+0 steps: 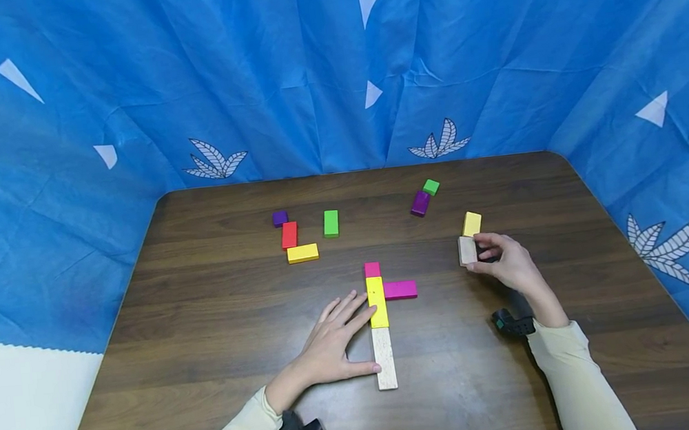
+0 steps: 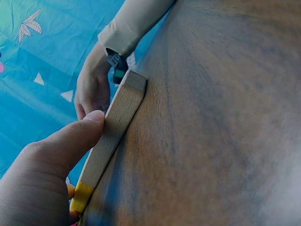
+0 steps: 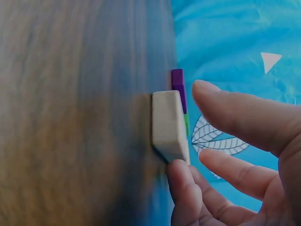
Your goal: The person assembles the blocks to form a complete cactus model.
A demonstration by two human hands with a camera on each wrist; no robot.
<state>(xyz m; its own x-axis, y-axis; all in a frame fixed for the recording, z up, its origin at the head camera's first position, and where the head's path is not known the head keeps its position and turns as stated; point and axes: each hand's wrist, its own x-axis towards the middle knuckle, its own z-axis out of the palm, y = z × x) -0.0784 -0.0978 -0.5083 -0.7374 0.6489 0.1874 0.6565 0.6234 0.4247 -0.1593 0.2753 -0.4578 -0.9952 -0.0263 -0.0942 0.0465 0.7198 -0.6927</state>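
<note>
My left hand [image 1: 332, 348] lies spread beside a row of blocks. Its thumb touches the side of a long pale wooden block [image 2: 113, 127], and its fingertips reach a yellow block [image 1: 377, 302] beyond. A small magenta block [image 1: 372, 269] caps the row's far end; a longer magenta block [image 1: 400, 290] juts right from the yellow one. To the right, my right hand [image 1: 508, 265] is at a short pale wooden block [image 3: 167, 117]. One fingertip touches this block's end, while the thumb stands apart from it in the right wrist view. A light yellow block [image 1: 472, 223] adjoins its far end.
Farther left lie purple [image 1: 280, 218], red [image 1: 289, 235] and yellow-orange [image 1: 302, 253] blocks in a touching chain, beside a green block [image 1: 331, 224]. A purple block [image 1: 420, 203] and small green block [image 1: 432, 187] touch at the back. Blue curtain [image 1: 331, 71] borders the brown table [image 1: 205, 325].
</note>
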